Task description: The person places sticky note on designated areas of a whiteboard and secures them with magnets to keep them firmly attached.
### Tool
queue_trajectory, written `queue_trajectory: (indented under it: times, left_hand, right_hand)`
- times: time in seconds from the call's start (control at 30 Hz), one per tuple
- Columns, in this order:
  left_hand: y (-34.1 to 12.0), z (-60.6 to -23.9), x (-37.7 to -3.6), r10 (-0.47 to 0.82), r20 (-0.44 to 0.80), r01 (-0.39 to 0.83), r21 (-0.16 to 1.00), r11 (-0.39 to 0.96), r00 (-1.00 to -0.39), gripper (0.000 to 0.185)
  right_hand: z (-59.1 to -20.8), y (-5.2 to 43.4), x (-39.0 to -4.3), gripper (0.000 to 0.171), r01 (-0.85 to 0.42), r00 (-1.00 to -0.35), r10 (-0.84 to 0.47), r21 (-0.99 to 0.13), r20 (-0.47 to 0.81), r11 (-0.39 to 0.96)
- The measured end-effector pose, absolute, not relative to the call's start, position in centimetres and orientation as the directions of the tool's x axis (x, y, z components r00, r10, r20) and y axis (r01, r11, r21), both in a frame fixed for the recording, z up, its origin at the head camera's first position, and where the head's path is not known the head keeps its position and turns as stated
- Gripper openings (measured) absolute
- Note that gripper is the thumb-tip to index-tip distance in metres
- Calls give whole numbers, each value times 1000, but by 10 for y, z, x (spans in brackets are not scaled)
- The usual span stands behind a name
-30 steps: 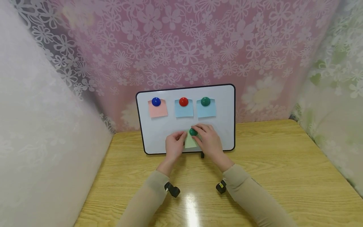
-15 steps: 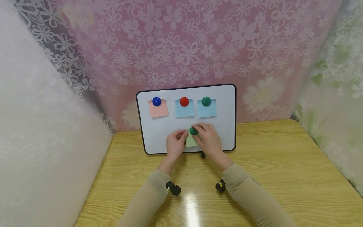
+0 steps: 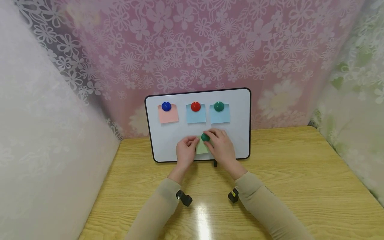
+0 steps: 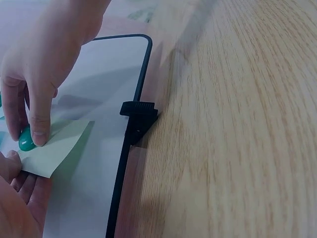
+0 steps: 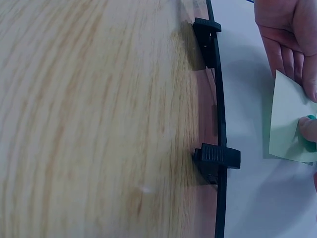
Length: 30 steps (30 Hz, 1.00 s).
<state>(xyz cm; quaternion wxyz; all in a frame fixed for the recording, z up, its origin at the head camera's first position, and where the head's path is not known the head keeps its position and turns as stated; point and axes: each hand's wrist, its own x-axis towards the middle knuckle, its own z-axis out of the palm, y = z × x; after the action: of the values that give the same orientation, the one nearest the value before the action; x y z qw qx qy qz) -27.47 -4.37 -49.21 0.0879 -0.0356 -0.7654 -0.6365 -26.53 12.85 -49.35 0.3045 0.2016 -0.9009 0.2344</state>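
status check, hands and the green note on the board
Left hand holds green note. Right hand pinches green magnet on it. Nothing in the way.

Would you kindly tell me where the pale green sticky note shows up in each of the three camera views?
Head view: the green sticky note lies low on the whiteboard, between the left hand and right hand.
Left wrist view: lower left, under the right hand's fingers.
Right wrist view: right edge, partly cut off.
Shared landmark: the board's black clip foot.
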Motion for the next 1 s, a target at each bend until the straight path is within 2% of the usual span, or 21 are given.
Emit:
queue_trajectory:
  times: [0.53,0.7,0.87,1.0]
  left_hand:
    - [-42,-495,-274,-82,182,166,971,173,-980,19]
    - [-46,-499,-272,-89,149,135,980,145,-985,20]
    - [-59,-502,-269,-56,130,122,986,114,-990,20]
    - [-74,-501,-263,-10,152,149,978,146,-988,21]
  right_hand:
    - [-492,132,-263,43,-497,-737,-208,-308,643,811]
    - [-494,138,-260,44,-496,-734,-198,-315,650,809]
    - [-494,148,-252,45,-499,-743,-206,-322,637,805]
    - [-493,161,-245,44,-507,-749,-218,-328,626,797]
